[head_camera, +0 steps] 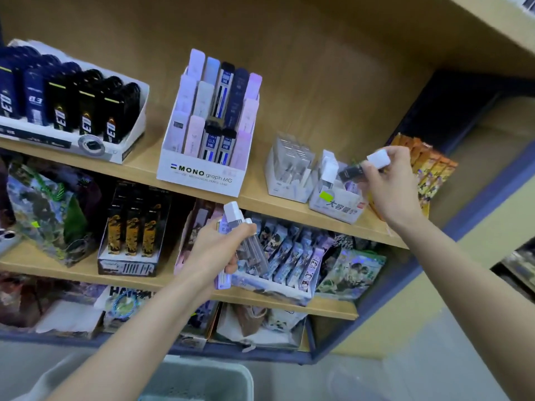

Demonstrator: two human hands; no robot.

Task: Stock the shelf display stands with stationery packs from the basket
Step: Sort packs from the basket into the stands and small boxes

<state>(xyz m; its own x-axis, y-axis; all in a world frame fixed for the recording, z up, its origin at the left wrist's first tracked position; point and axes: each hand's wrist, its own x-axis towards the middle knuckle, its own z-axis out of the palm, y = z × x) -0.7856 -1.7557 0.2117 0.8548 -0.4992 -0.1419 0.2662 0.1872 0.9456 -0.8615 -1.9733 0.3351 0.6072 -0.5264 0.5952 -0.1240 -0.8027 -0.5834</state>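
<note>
1. Above the small white display stand (341, 204) on the upper shelf (254, 198), we hold one white-capped pack (377, 158) in our right hand (390, 186), pinched between curled fingers and thumb.
2. Lower, in front of the middle shelf, our left hand (214, 250) grips a bundle of packs (249, 241), fingers wrapped round it.
3. MONO stand (202, 175): further left on the upper shelf.
4. Grey basket (202, 377): bottom edge, below our arms.

Bright even indoor light, soft shadows under shelves, wide-angle bending at edges, slight overall blur
</note>
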